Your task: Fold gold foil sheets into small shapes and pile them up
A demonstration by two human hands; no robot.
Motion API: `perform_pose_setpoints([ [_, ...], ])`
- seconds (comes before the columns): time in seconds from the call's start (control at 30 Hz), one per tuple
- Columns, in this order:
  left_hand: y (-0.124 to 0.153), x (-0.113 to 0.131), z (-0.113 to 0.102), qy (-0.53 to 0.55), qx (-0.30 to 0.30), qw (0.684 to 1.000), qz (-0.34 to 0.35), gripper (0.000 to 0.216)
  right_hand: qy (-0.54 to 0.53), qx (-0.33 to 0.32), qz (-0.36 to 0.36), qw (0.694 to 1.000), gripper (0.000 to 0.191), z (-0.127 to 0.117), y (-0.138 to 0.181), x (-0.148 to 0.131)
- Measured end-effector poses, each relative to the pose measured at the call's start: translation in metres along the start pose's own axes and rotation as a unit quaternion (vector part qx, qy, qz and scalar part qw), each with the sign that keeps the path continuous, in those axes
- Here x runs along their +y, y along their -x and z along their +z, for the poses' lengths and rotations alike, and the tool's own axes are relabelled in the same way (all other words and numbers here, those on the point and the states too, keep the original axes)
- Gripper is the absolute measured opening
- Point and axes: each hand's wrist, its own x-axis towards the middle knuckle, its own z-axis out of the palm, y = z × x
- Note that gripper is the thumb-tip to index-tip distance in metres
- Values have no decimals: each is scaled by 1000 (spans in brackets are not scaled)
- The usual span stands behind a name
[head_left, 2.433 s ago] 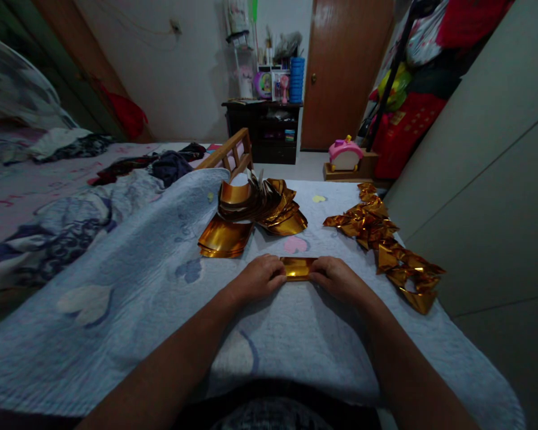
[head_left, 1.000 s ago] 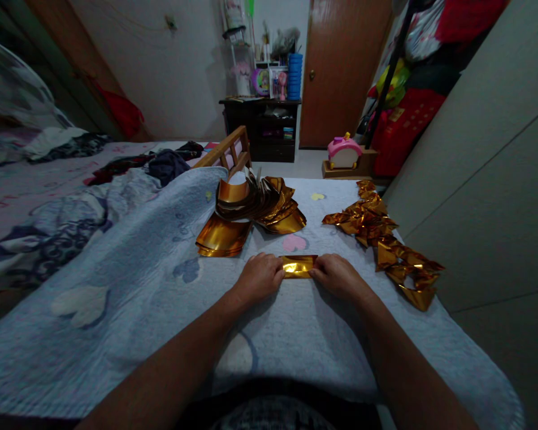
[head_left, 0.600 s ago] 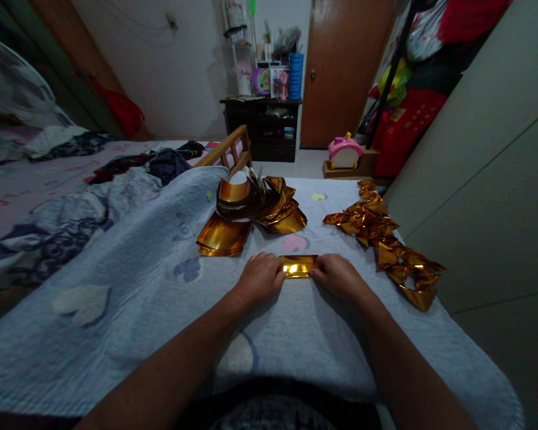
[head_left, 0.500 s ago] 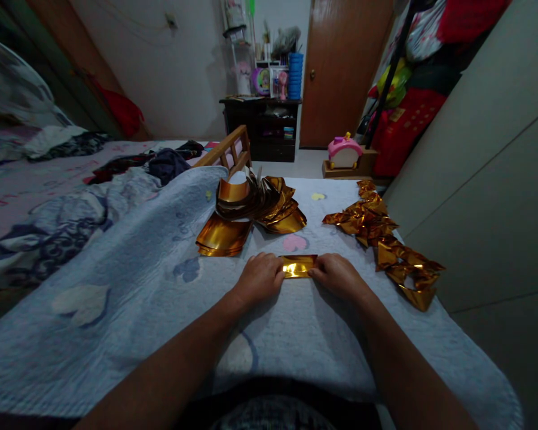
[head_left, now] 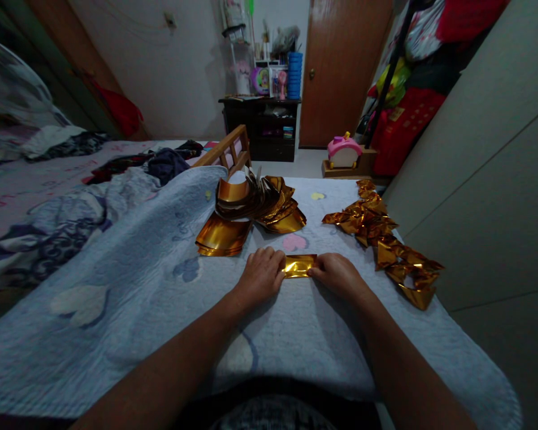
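Head view: left hand, right hand each grip clamped on gold foil strip ends.

I can't see the ends of the gold foil strip: my left hand covers one end and my right hand the other, so how the fingers grip it underneath is hidden from me. Both forearms run off the bottom edge of the view. Within the stack of gold sheets toward the bed's far edge, the lower sheets are buried and I can't count them. The small items on the dark shelf by the door are too small and dim to tell.
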Motion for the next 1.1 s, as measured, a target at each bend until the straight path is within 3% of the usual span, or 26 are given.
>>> perform_pose_setpoints([
  [0.27,-4,-6,13,10,4,985,173,19,-1,6,1,1000,21,-1,2,1],
  [0.47,-2,-6,13,-18,3,981,195,23,-23,12,23,999,16,0,1,14],
  [0.6,-2,-8,14,-24,3,980,198,20,-60,114,51,990,8,-7,3,21],
  [0.7,-2,-9,16,-22,5,980,198,20,-124,214,-23,969,10,-8,6,11],
  [0.77,-2,-10,17,-17,5,980,196,20,-151,196,-108,963,12,-3,7,-2],
  [0.83,-3,-11,19,1,10,981,195,22,-150,131,-163,966,13,5,6,-14],
  [0.93,-4,-13,17,63,10,979,196,23,-106,67,-159,979,13,18,4,-25],
  [1.1,-6,-14,4,156,-21,978,138,24,-51,44,-129,989,18,23,0,-27],
])
